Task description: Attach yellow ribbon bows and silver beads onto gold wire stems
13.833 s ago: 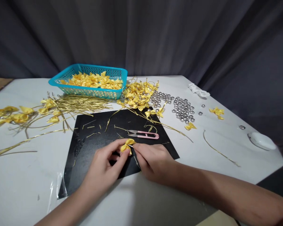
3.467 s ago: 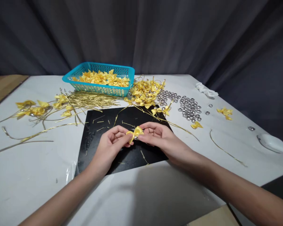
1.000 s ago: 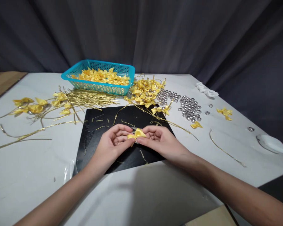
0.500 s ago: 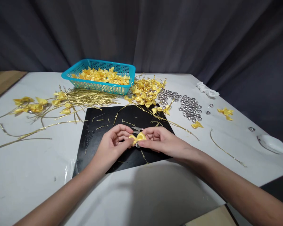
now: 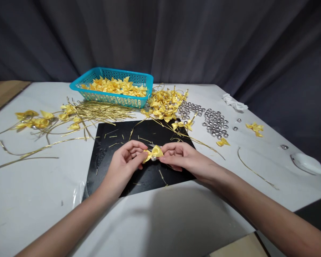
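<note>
A yellow satin ribbon bow [image 5: 156,152] with a small silver bell [image 5: 153,158] below its middle is held above the black mat [image 5: 109,185]. My left hand [image 5: 130,157] pinches the bow's left loop between thumb and fingers. On the other side, my right hand [image 5: 178,155] has its thumb and fingers closed at the bow's right edge. Behind the bow, the blades of a pair of scissors [image 5: 151,145] show partly; the rest is hidden by my hands. Short gold cord clippings [image 5: 162,175] lie scattered on the mat.
A blue basket [image 5: 111,94] of yellow bows stands at the back. Gold cords [image 5: 104,110] lie in front of it. To its right are a heap of bows [image 5: 166,101] and many silver bells [image 5: 216,123]. A white dish [image 5: 307,164] and crumpled tissue [image 5: 234,102] lie right.
The bow has moved slightly left and up and now faces me more openly, with the bell more visible. My right thumb has shifted from the bow's middle to its right edge.
</note>
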`<state>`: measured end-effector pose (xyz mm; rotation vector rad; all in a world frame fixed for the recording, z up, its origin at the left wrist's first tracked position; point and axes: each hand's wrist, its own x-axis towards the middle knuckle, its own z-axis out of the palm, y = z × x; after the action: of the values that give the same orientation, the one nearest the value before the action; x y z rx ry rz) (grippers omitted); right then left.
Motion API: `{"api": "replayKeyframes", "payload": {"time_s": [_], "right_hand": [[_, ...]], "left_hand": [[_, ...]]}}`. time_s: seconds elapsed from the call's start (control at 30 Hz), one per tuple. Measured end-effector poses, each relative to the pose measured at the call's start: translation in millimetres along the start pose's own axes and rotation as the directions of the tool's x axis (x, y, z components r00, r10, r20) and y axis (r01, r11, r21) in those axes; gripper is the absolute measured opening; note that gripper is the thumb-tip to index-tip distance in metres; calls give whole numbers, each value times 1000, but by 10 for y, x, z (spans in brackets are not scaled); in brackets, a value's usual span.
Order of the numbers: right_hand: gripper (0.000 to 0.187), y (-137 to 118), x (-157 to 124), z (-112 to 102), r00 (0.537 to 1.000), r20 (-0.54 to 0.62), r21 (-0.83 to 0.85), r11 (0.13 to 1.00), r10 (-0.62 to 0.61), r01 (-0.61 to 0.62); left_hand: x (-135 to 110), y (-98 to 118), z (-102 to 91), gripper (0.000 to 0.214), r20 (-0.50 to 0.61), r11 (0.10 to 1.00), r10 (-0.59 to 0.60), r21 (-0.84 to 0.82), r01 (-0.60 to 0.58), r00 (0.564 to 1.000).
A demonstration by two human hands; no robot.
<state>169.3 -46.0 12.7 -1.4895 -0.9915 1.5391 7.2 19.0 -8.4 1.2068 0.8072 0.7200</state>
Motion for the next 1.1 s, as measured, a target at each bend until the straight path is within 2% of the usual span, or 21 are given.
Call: {"api": "replayKeyframes", "payload": {"time_s": [0.13,0.23,0.3,0.37,0.47,0.63,0.77,0.9,1.03,1.1], "right_hand": [[46,6,11,-22,1000,-12,35,999,-2,2],[36,-36,-17,-80,998,41,-168,985,-40,47],[28,-74,-51,-140,995,30,-392,914,-97,101],[18,-105,-87,-210,985,13,-589,795,-171,146],[18,-129,-132,-310,967,66,-717,663,-245,217],[24,-126,-157,-360,948,103,-710,645,-302,283],[22,-93,-140,-270,942,127,-686,659,-309,309],[23,-62,-151,-163,914,183,-637,664,-362,391],[18,-67,-192,-112,873,251,-619,624,-419,477],[16,-82,-209,-106,866,293,-614,615,-404,495]], "left_hand": [[1,-13,-14,17,-35,998,-1,-59,-1,999],[-9,-10,-28,15,-35,996,6,-84,-9,999],[-19,-6,-33,13,-22,997,19,-78,-21,1000],[-27,-3,-34,13,-11,998,34,-51,-35,999],[-29,-3,-29,15,-26,999,52,-15,-52,998],[-23,-4,-17,16,-44,999,51,-4,-51,998],[-31,15,-4,17,19,999,35,33,-36,999],[-34,23,-3,14,73,996,69,52,-73,995],[-26,7,-20,14,129,997,63,43,-69,990],[-27,7,-35,14,157,999,53,-7,-53,986]]}}
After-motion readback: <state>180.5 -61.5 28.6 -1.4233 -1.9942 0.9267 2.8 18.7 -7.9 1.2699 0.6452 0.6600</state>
